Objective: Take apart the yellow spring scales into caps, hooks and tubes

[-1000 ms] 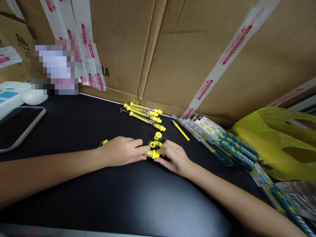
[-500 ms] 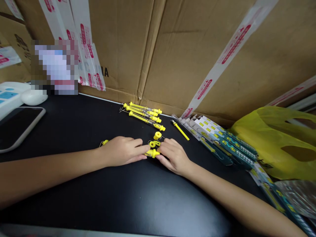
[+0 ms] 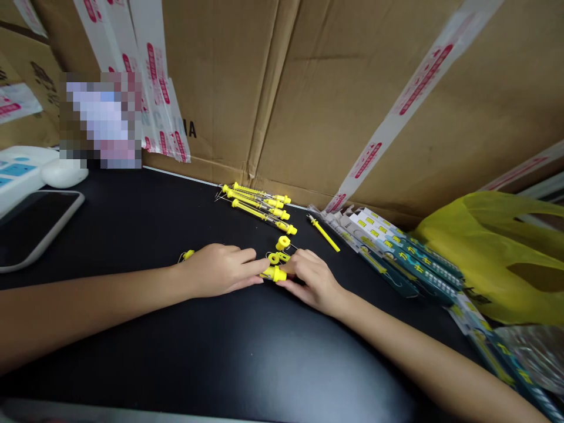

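Both hands meet at the middle of a black table (image 3: pixel 132 229). My left hand (image 3: pixel 220 269) lies over a yellow syringe-like tool, whose far tip (image 3: pixel 188 254) sticks out behind the wrist, and its fingers pinch the tool's yellow end piece (image 3: pixel 274 274). My right hand (image 3: pixel 311 279) pinches the same end piece from the other side, fingers curled. Two loose yellow caps (image 3: pixel 278 249) lie just beyond the fingertips.
A row of finished yellow tools (image 3: pixel 258 207) lies near the cardboard boxes (image 3: pixel 308 88), with one thin yellow stick (image 3: pixel 324 233) beside it. Printed packaging cards (image 3: pixel 396 252) fan out at right by a yellow plastic bag (image 3: pixel 506 252). A phone (image 3: pixel 30 226) lies at the left.
The right hand's fingers have closed in a little on the yellow end piece. Both hands otherwise stay in the same place.
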The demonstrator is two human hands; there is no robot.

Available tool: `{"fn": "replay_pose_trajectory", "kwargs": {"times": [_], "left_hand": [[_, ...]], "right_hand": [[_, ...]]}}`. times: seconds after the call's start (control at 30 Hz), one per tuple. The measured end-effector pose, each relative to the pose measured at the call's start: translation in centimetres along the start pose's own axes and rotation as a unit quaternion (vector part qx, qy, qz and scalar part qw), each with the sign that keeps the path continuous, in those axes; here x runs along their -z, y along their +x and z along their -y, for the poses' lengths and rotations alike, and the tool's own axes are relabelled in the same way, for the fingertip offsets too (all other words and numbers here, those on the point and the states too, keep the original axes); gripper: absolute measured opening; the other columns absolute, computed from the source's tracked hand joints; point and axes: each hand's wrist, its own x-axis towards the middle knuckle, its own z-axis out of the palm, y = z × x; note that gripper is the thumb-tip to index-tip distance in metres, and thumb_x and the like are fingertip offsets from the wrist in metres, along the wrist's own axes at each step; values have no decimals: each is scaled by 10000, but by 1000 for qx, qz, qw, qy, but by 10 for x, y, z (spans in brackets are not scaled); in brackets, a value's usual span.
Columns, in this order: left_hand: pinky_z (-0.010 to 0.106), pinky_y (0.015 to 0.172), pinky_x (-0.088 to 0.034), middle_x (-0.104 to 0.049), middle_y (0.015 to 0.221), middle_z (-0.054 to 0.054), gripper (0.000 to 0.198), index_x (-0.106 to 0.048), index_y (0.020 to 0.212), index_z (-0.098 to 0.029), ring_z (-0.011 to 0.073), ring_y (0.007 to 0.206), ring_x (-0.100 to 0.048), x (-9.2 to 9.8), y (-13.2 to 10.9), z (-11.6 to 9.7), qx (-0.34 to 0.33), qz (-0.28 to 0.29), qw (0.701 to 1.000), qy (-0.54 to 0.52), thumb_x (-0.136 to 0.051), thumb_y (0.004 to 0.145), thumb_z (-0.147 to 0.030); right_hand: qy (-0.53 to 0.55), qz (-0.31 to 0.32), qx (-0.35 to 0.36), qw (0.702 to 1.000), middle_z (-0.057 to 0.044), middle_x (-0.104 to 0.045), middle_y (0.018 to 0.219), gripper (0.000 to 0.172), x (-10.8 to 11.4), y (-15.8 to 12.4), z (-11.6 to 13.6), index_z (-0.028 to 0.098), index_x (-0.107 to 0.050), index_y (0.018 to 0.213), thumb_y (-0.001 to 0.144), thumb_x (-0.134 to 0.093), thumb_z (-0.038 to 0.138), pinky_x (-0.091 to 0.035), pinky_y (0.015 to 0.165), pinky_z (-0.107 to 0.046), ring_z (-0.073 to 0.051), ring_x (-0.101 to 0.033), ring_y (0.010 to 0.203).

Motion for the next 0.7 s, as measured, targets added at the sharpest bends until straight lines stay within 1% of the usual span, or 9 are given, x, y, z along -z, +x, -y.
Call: {"fn": "replay_pose_trajectory", "kwargs": {"times": [0.13, 0.2, 0.27, 0.33, 0.4, 0.43, 0.5, 0.57, 0.7], "left_hand": [[241, 533, -376, -579, 776, -27, 277, -531, 1098, -232, 116, 623, -577, 1, 0, 0, -3, 2, 1000, -5, -355, 960, -396], [243, 528, -374, -578, 772, -29, 279, -528, 1103, -233, 118, 618, -576, 1, 1, 0, -4, -1, 1000, -6, -351, 961, -396], [244, 523, -373, -579, 771, -30, 284, -530, 1105, -235, 117, 616, -575, 1, 1, 0, -4, -4, 1000, -6, -351, 960, -400], [243, 521, -373, -580, 772, -29, 286, -537, 1100, -235, 116, 616, -576, 1, 1, 0, -4, -4, 1000, -6, -353, 959, -403], [242, 520, -376, -580, 775, -29, 288, -541, 1099, -236, 114, 618, -577, 1, 1, 0, -5, -2, 1000, -6, -351, 960, -401], [240, 521, -377, -580, 774, -28, 289, -542, 1100, -235, 113, 619, -577, 1, 1, 0, -6, -2, 1000, -5, -350, 961, -400], [232, 528, -381, -579, 772, -25, 292, -543, 1101, -232, 110, 628, -580, 0, 1, 0, -7, -2, 1000, -5, -348, 961, -398], [222, 537, -382, -580, 774, -20, 295, -544, 1100, -226, 105, 636, -581, 0, 0, 0, -8, -3, 1000, -5, -348, 962, -397], [226, 539, -382, -581, 777, -21, 289, -536, 1104, -226, 111, 640, -583, 1, 1, 0, -4, -2, 1000, -2, -344, 964, -391]], "right_hand": [[-11, 2, 29, 1000, -40, -595, 758, 110, 1, -1, -2, 190, -495, 959, 865, -543, 162, -358, 602, -288, -159, -485, 665], [-5, 0, 26, 1000, -36, -588, 764, 144, 0, 0, -1, 196, -478, 986, 861, -516, 135, -358, 605, -288, -156, -487, 668], [10, -7, 2, 1000, -30, -573, 760, 164, 0, 1, 1, 195, -460, 1003, 852, -519, 175, -362, 615, -294, -158, -486, 671], [17, -6, -27, 999, -30, -552, 738, 185, 1, 2, 3, 182, -460, 988, 851, -516, 295, -355, 615, -307, -166, -473, 664], [6, 10, -43, 999, -38, -542, 719, 244, 2, 3, 3, 174, -484, 925, 882, -443, 411, -334, 609, -317, -174, -449, 657], [-4, 23, -47, 999, -44, -544, 715, 286, 2, 3, 3, 174, -497, 882, 906, -390, 438, -321, 607, -319, -176, -438, 658], [-29, 45, -48, 997, -48, -553, 699, 344, 3, 4, 3, 177, -513, 799, 944, -322, 424, -300, 608, -319, -174, -422, 658], [-46, 52, -39, 997, -42, -555, 669, 339, 3, 5, 3, 179, -517, 750, 957, -332, 374, -287, 606, -315, -168, -415, 649], [-40, 18, -23, 999, -32, -559, 662, 247, 2, 5, 3, 176, -513, 800, 940, -419, 357, -298, 595, -298, -160, -431, 634]]}}
